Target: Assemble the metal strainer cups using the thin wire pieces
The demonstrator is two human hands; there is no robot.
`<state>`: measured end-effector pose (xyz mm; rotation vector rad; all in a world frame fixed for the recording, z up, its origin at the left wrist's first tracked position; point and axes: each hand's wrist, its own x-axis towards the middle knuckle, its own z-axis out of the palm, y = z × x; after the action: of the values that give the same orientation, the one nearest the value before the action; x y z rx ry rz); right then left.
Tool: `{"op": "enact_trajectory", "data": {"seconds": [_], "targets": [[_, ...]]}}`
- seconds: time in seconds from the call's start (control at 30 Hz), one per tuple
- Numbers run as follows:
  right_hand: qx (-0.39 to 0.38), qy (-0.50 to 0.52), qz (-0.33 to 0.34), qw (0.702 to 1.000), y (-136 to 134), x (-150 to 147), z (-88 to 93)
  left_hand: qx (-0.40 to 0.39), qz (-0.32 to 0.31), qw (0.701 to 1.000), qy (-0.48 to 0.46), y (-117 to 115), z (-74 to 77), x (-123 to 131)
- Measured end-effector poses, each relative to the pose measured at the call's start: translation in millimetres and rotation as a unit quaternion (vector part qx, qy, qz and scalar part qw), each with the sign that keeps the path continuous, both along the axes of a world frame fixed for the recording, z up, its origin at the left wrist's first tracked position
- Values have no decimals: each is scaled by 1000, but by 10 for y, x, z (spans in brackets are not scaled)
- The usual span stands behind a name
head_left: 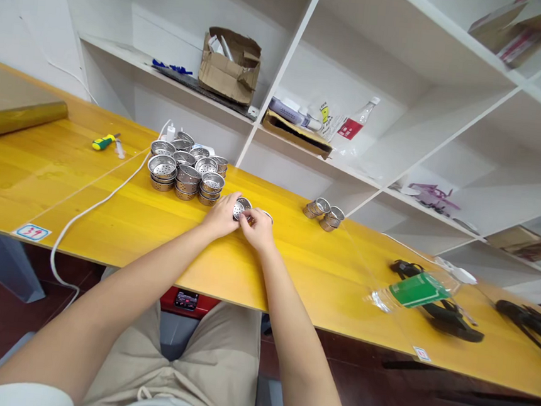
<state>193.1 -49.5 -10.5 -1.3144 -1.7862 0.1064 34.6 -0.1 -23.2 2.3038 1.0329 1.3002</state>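
Note:
Near the middle of the yellow table, my left hand (222, 216) is closed around the left side of a small round metal strainer basket (240, 206) with a perforated bottom. My right hand (258, 230) has its thumb and fingers bent in a pinch at the basket's near right rim. What lies between those fingertips, if anything, is too small to make out. Behind the right hand, part of another metal rim (270, 217) shows. Left of my hands, several similar strainer baskets (188, 174) stand in stacks. Two smaller stacks of baskets (332, 216) sit further right.
A green-and-yellow screwdriver (104, 142) and a white cable (91, 207) lie to the left. A bottle with a green label (421, 289) lies on its side at the right, by black sandal-like items (452, 320). White shelving (283, 59) rises behind the table (154, 231).

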Motion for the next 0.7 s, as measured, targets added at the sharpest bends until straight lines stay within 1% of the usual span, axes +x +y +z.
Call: {"op": "enact_trajectory", "data": {"seconds": [0.2,0.37,0.43,0.53,0.63,0.7], "targets": [[-3,30,-23,999,-5,-30,7,22,-4,1000,10,-47,61,-12],[16,85,-37,996,-31,-49,71,80,5,996,49,-143,126,-19],[10,104,-37,994,-41,-87,82,102,9,993,65,-165,137,-17],[7,103,-56,993,-67,-190,82,115,23,990,73,-165,138,-17],[29,92,-90,991,-88,-279,79,122,38,989,75,-142,133,-25],[42,100,-90,990,-80,-293,79,131,44,987,80,-128,131,-35]]}}
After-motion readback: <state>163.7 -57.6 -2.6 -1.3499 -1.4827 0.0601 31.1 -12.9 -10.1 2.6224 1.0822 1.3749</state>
